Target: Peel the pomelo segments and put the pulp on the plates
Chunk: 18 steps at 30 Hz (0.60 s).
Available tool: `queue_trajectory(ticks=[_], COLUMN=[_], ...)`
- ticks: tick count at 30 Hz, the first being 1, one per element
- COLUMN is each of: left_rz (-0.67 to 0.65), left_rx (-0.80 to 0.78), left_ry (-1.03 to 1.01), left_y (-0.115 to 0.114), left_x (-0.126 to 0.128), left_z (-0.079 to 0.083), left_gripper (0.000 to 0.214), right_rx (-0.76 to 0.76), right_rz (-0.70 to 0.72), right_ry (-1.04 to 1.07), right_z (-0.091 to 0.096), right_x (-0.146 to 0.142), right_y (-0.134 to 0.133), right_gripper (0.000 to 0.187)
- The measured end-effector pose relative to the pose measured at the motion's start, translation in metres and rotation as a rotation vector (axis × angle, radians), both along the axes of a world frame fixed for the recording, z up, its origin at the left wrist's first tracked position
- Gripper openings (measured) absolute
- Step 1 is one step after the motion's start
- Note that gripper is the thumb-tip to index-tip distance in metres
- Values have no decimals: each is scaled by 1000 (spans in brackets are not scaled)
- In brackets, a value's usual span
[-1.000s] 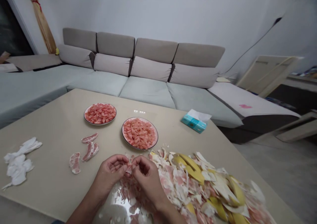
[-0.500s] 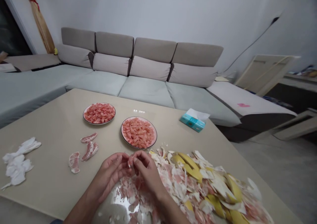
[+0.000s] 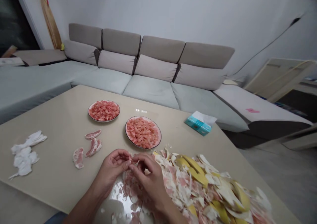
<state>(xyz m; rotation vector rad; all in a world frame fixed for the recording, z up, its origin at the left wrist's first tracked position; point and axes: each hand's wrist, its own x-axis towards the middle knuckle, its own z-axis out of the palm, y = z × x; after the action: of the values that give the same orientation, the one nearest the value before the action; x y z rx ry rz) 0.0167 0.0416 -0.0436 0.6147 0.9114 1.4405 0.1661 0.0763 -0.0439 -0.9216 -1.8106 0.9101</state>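
My left hand (image 3: 112, 168) and my right hand (image 3: 148, 177) meet at the near edge of the beige table (image 3: 59, 118), fingertips pinched together on a small pink pomelo piece (image 3: 131, 161) that is mostly hidden between them. They hover over a heap of pink-white membrane and yellow peel scraps (image 3: 198, 184). Just beyond the hands stands a plate of peeled pomelo flesh (image 3: 143, 136). A second filled plate (image 3: 104, 110) sits farther left. Three unpeeled pomelo segments (image 3: 90, 146) lie left of my left hand.
Crumpled white tissues (image 3: 24, 153) lie at the table's left edge. A teal tissue box (image 3: 199, 125) sits near the far right edge. A grey sectional sofa (image 3: 148, 75) runs behind the table. A shiny wet patch (image 3: 119, 207) shows below my hands.
The view has shifted slightly, so everything sits a little right and lower. My fingers keep working the small piece, with the fingertips closer together now.
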Motion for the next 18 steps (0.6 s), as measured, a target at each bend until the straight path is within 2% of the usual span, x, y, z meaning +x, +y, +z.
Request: queue_trajectory(ticks=[5,9,12,15,18], left_rz=[-2,-12,6,38,16], left_rx=[-26,-62,-72,-82,-65], left_ry=[-95,-232,-301,-330,-313], left_y=[-2,0,2,2,-1], left_x=[-1,0,-1,-4,-7], left_z=[0,-1,-3,-3,0], left_gripper=[23,25,27,28,28], right_rx=[-45,-263,-444,-553,-623], right_rz=[7,-7,54,121,165], right_ry=[28,164,308,416,497], right_z=[5,0,-6,-8,-9], right_x=[0,-3,-4,-3,-2], right_y=[-1,-1,2,6,8], right_gripper=[5,8,15,18,19])
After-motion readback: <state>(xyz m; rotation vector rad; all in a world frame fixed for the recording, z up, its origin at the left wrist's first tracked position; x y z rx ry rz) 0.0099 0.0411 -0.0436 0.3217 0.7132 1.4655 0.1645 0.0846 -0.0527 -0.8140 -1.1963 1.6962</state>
